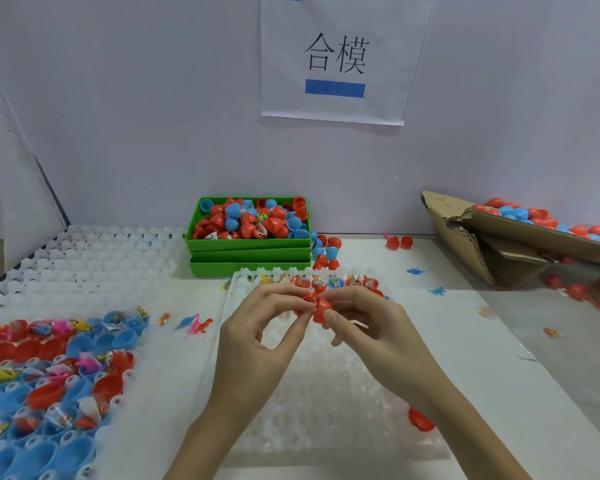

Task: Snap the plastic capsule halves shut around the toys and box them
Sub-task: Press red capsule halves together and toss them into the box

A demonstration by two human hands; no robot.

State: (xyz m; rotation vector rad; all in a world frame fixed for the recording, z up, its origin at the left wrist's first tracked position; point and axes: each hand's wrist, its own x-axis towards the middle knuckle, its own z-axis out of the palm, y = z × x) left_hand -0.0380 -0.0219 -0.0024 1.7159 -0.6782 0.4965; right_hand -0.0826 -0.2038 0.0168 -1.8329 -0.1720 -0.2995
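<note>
While above white tray (pixel 326 410), left hand (pixel 257 336), right hand (pixel 371 327) pinch red capsule (pixel 321 311).

The capsule (pixel 321 311) pinched between the hands is red. The green tray (pixel 248 242) holds a mix of red and light-blue capsule halves, and its two stacked mates below are the same green. The egg-crate grid (pixel 84 258) is translucent white, with red and blue halves (pixel 49 375) filling its near part, some with pink, yellow and orange toys. The cardboard box (pixel 471 244) is brown. The tabletop (pixel 465 341) is white. The wall sign (pixel 336 57) is white with black characters and a blue bar.
</note>
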